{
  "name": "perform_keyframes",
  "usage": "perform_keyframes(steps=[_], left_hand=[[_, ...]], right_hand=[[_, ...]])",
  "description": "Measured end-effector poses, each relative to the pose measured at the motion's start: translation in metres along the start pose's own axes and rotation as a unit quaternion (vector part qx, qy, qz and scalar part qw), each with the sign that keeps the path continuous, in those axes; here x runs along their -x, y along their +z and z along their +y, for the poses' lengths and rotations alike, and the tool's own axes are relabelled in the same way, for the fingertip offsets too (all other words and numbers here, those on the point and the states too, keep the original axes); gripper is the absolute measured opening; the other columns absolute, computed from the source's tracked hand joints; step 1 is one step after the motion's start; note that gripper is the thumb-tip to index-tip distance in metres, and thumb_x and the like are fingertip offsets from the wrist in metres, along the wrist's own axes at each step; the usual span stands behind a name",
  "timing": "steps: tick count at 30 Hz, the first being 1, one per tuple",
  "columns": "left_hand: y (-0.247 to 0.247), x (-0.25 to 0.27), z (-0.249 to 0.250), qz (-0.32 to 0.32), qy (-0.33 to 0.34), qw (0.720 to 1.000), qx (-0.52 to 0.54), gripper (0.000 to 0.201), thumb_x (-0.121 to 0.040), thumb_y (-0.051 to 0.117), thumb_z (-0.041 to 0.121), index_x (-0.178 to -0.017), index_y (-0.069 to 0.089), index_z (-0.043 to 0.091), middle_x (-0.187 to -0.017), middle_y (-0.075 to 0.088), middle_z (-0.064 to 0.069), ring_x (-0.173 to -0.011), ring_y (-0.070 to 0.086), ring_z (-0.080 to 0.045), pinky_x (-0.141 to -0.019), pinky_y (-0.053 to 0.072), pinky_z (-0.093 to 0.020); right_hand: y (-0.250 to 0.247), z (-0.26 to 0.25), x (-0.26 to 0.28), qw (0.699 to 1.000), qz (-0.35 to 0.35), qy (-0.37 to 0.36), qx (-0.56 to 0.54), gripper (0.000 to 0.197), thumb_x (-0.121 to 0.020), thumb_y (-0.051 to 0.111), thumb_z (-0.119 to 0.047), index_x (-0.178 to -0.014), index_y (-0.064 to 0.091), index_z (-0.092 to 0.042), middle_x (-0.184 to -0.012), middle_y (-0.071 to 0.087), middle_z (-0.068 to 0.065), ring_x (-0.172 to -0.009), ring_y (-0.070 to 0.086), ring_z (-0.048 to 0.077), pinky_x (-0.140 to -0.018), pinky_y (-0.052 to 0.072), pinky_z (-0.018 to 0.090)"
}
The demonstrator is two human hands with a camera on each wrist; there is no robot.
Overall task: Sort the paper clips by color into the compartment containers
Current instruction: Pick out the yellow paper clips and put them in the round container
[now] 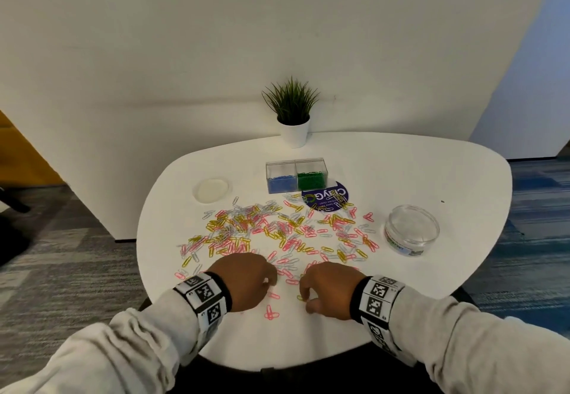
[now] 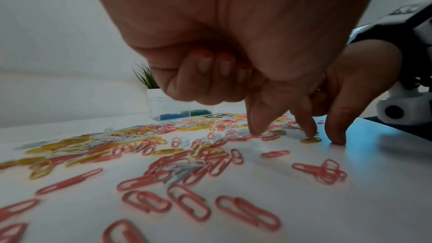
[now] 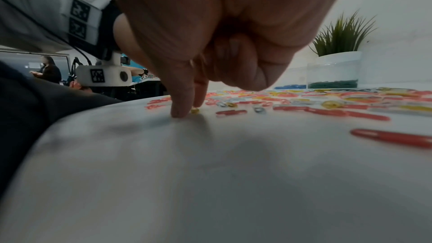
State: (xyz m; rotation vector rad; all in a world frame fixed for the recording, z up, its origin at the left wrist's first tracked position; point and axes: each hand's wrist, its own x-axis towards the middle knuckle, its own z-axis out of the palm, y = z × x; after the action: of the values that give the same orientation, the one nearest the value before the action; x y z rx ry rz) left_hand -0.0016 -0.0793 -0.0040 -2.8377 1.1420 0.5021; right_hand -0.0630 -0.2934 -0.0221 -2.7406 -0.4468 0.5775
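Several pink, yellow and white paper clips lie scattered across the white table. A clear two-compartment container behind them holds blue clips on the left and green clips on the right. My left hand is at the pile's near edge. Its fingers are curled into the palm and its thumb tip is down on a pink clip. My right hand pinches a yellow clip that lies flat on the table, with thumb and forefinger either side of it.
A clear round tub stands at the right and a white lid at the left. A potted plant is at the back edge. A blue round sticker lies under some clips. The table's near edge is just below my wrists.
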Motion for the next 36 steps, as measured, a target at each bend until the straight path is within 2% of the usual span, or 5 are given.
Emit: perform_keyframes(steps=[12, 18, 23, 29, 36], left_hand=[[-0.005, -0.044, 0.044, 0.025, -0.008, 1.000, 0.013, 0.033, -0.093, 0.055, 0.053, -0.116, 0.067, 0.033, -0.115, 0.064, 0.003, -0.107, 0.059, -0.021, -0.087, 0.050, -0.035], [0.000, -0.040, 0.039, 0.018, -0.023, 0.999, 0.034, 0.022, -0.092, 0.051, 0.035, -0.108, 0.066, 0.031, -0.109, 0.064, 0.006, -0.102, 0.061, -0.018, -0.080, 0.051, -0.029], [0.000, -0.043, 0.045, 0.016, -0.016, 1.000, 0.017, 0.033, -0.096, 0.049, 0.051, -0.118, 0.061, 0.030, -0.119, 0.059, 0.006, -0.112, 0.056, -0.019, -0.092, 0.049, -0.034], [0.006, -0.049, 0.052, 0.031, 0.012, 0.999, -0.035, 0.027, -0.098, 0.041, 0.037, -0.111, 0.060, 0.022, -0.112, 0.063, 0.001, -0.100, 0.060, -0.023, -0.080, 0.049, -0.031], [-0.016, -0.056, 0.054, 0.078, 0.004, 0.996, 0.031, 0.021, -0.092, 0.044, 0.043, -0.092, 0.055, 0.026, -0.089, 0.061, 0.008, -0.081, 0.058, -0.016, -0.070, 0.051, -0.030]], right_hand=[[-0.041, 0.021, 0.007, 0.990, 0.050, 0.074, -0.106, 0.010, -0.088, 0.057, -0.025, -0.083, 0.057, -0.016, -0.089, 0.062, 0.006, -0.075, 0.053, 0.017, -0.068, 0.046, 0.032], [-0.084, 0.088, 0.024, 0.801, 0.203, 0.215, -0.520, 0.011, -0.090, 0.051, 0.001, -0.085, 0.057, -0.007, -0.080, 0.061, 0.019, -0.050, 0.045, 0.016, -0.044, 0.036, 0.025], [-0.100, 0.100, 0.034, 0.754, 0.204, 0.239, -0.577, 0.021, -0.088, 0.041, 0.006, -0.093, 0.059, -0.004, -0.072, 0.055, 0.012, -0.052, 0.046, 0.017, -0.045, 0.034, 0.023], [-0.137, 0.133, 0.055, 0.873, 0.246, 0.266, -0.327, 0.019, -0.091, 0.045, -0.001, -0.093, 0.063, -0.006, -0.082, 0.061, 0.007, -0.066, 0.054, 0.018, -0.056, 0.044, 0.028], [-0.117, 0.149, 0.056, 0.959, 0.096, 0.262, -0.042, 0.029, -0.090, 0.045, -0.003, -0.089, 0.062, -0.027, -0.102, 0.057, -0.007, -0.090, 0.056, 0.015, -0.073, 0.043, 0.022]])
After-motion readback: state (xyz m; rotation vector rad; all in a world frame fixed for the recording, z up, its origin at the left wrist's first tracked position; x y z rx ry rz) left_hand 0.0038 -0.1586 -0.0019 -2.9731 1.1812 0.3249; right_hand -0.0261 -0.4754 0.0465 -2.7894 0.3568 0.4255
